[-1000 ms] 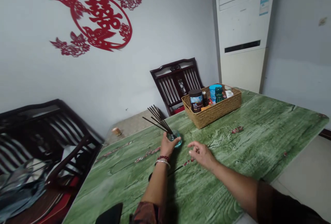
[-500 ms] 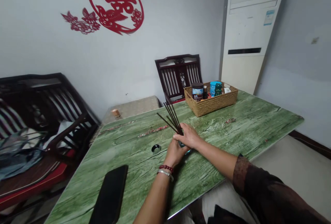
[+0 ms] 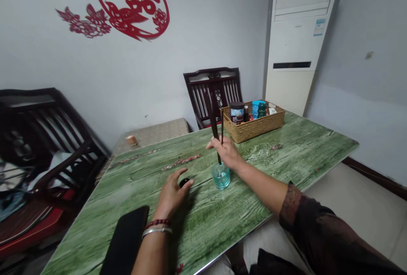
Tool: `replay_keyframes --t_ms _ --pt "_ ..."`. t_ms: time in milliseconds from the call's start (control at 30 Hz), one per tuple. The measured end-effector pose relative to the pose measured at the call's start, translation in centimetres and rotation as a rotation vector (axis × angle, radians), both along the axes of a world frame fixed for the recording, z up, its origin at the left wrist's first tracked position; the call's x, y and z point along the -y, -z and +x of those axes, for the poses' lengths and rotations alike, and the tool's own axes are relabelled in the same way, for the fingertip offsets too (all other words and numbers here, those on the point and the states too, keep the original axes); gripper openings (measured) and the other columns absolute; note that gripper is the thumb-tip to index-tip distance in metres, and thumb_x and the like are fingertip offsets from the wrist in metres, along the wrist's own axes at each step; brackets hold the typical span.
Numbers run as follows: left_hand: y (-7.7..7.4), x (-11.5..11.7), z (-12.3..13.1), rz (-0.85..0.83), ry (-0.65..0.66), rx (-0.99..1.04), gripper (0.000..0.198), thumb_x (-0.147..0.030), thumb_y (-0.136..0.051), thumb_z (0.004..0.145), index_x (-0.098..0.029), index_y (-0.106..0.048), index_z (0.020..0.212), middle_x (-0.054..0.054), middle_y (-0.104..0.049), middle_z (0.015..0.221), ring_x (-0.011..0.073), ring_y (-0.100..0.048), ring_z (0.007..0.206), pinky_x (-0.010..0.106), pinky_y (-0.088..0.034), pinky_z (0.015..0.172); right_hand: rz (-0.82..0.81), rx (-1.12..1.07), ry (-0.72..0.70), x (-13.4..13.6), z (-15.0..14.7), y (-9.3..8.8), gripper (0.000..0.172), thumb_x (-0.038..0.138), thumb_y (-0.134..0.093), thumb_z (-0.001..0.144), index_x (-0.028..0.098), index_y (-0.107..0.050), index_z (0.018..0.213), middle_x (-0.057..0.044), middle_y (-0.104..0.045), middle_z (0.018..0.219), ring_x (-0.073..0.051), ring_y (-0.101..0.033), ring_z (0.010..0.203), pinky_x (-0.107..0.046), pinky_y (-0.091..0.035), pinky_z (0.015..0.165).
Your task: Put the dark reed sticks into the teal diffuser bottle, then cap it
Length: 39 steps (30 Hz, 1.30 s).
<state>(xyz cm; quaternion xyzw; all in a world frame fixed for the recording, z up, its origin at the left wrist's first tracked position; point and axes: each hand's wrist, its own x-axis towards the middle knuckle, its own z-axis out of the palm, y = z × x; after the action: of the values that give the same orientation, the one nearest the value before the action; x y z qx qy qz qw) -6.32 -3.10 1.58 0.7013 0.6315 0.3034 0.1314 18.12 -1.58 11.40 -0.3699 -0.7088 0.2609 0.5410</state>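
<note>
Reed sticks (image 3: 214,127) are gripped in the right hand (image 3: 225,154), held nearly upright with a slight tilt. Their lower ends are aligned with the neck of a glass bottle (image 3: 221,177) and appear to be inserted in it. The bottle is blue-tinted and stands upright on the table (image 3: 286,152); its contents cannot be distinguished. The left hand (image 3: 171,194) is released, palm down, with the fingers spread and lightly curved. A black cap (image 3: 184,182) lies just beside its fingertips; contact cannot be determined. A black phone (image 3: 125,241) is placed on the table near the left hand.

A wicker basket (image 3: 252,130) is positioned farther along the table. It contains a dark jar (image 3: 237,112), a small dark bottle (image 3: 246,114), a blue tub (image 3: 256,109), a green bottle (image 3: 262,109) and a white box (image 3: 272,111).

The table has a green woodgrain surface. A wooden chair (image 3: 211,93) is placed behind it, and a wooden bench (image 3: 32,133) is located to the left. A floor-standing air conditioner (image 3: 292,42) is positioned in the corner, and a red paper-cut (image 3: 127,6) is fixed to the wall.
</note>
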Motion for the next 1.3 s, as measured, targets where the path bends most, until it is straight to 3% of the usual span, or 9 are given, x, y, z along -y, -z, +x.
replay_keyframes --t_ms 100,200,300,400,533,700,900,1033,1300 --pt "1.1 -0.2 0.1 -0.043 -0.007 -0.228 0.052 -0.037 -0.057 0.082 -0.018 -0.061 0.130 0.018 -0.063 0.130 0.0351 -0.061 0.116 0.047 -0.047 0.096 0.077 -0.021 0.000 -0.1 2.3 -3.0 0.050 0.049 -0.033 0.103 0.018 -0.067 0.083 -0.003 -0.068 0.092 -0.016 -0.065 0.092 -0.028 -0.046 0.087" --pt "1.9 -0.1 0.2 -0.042 0.002 -0.358 0.045 -0.026 -0.057 0.080 -0.024 -0.066 0.124 0.016 -0.067 0.119 0.0340 -0.064 0.105 0.045 -0.047 0.091 0.052 0.182 0.057 -1.1 5.8 -3.1 0.045 0.046 -0.031 0.104 0.018 -0.065 0.095 -0.002 -0.067 0.082 -0.015 -0.066 0.079 -0.028 -0.048 0.079" --pt "1.8 0.1 0.3 -0.043 -0.006 -0.268 0.039 -0.026 -0.061 0.076 -0.026 -0.071 0.113 0.013 -0.070 0.101 0.0317 -0.065 0.096 0.042 -0.048 0.087 -0.058 0.660 0.234 -2.6 9.7 0.2 0.028 0.035 -0.040 0.102 0.018 -0.062 0.110 -0.006 -0.071 0.092 -0.019 -0.067 0.085 -0.026 -0.044 0.077" --pt "0.5 0.3 0.7 -0.051 0.032 0.117 0.042 -0.037 -0.067 0.072 -0.024 -0.071 0.112 0.010 -0.069 0.098 0.0292 -0.065 0.093 0.039 -0.050 0.083 -0.285 1.058 0.440 -3.6 13.1 4.8 0.028 0.035 -0.045 0.101 0.020 -0.063 0.116 -0.012 -0.073 0.106 -0.023 -0.068 0.097 -0.027 -0.043 0.078" --pt "-2.4 0.7 2.6 -0.128 0.219 0.667 0.054 -0.052 -0.068 0.078 -0.023 -0.064 0.123 0.008 -0.066 0.110 0.0203 -0.064 0.084 0.031 -0.052 0.072 -0.368 1.117 0.528 -4.2 15.9 9.2 0.027 0.032 -0.053 0.097 0.015 -0.066 0.113 -0.018 -0.073 0.106 -0.027 -0.069 0.098 -0.031 -0.044 0.079" --pt "-3.8 -0.1 5.9 -0.188 0.329 0.989 0.052 -0.058 -0.063 0.084 -0.020 -0.058 0.120 0.005 -0.064 0.097 0.0144 -0.062 0.074 0.028 -0.052 0.071 -0.355 1.110 0.598 -5.0 16.7 11.1 0.031 0.034 -0.053 0.097 0.014 -0.063 0.117 -0.018 -0.070 0.113 -0.026 -0.067 0.103 -0.032 -0.044 0.083" --pt "-1.4 -1.3 9.1 0.040 0.296 0.932 0.051 -0.047 -0.078 0.071 -0.024 -0.053 0.110 0.002 -0.067 0.100 0.0191 -0.065 0.094 0.029 -0.050 0.084 -0.284 1.106 0.641 -6.2 17.1 11.5 0.033 0.036 -0.057 0.095 0.012 -0.060 0.118 -0.018 -0.066 0.116 -0.029 -0.060 0.109 -0.036 -0.041 0.089" --pt "0.2 -1.1 10.0 -0.031 0.344 0.855 0.058 -0.046 -0.075 0.075 -0.025 -0.054 0.124 0.007 -0.068 0.113 0.0232 -0.064 0.106 0.036 -0.048 0.094 -0.257 1.112 0.643 -6.5 17.4 11.6 0.032 0.034 -0.057 0.095 0.012 -0.059 0.118 -0.018 -0.064 0.115 -0.030 -0.057 0.110 -0.039 -0.038 0.092" --pt "1.4 -1.1 9.9 -0.075 0.334 0.782 0.050 -0.042 -0.079 0.073 -0.023 -0.059 0.114 0.008 -0.069 0.112 0.0255 -0.064 0.107 0.040 -0.049 0.097 -0.176 1.090 0.622 -6.2 17.0 11.9 0.033 0.033 -0.058 0.094 0.013 -0.058 0.119 -0.018 -0.061 0.116 -0.031 -0.051 0.110 -0.042 -0.033 0.095"
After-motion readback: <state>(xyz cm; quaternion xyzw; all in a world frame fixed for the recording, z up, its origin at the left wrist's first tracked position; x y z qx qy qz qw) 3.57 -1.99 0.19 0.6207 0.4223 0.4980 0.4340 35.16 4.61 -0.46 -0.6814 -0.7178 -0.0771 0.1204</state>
